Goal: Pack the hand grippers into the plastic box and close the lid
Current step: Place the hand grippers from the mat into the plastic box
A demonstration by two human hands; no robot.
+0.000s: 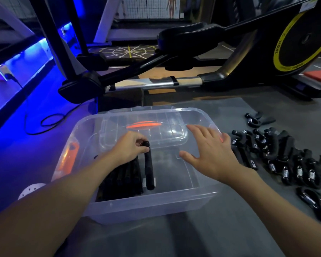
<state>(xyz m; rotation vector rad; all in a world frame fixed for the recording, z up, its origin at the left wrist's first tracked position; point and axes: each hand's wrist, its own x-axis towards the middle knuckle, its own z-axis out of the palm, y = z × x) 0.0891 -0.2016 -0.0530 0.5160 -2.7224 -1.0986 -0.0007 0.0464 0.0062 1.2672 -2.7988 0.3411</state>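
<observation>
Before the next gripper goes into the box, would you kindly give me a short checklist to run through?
1. Left hand grips the hand gripper: ok, fingers pinch its top end.
2. That gripper is inside the plastic box, beside the packed row: ok.
3. Room left in the box: ok, bare floor shows to its right.
4. Right hand free for the next pick: ok, open above the box, holding nothing.
5. All grippers packed: not ok, a pile lies right of the box.
6. Lid out of the way: cannot tell, it sits at the far end, inside or behind unclear.
</observation>
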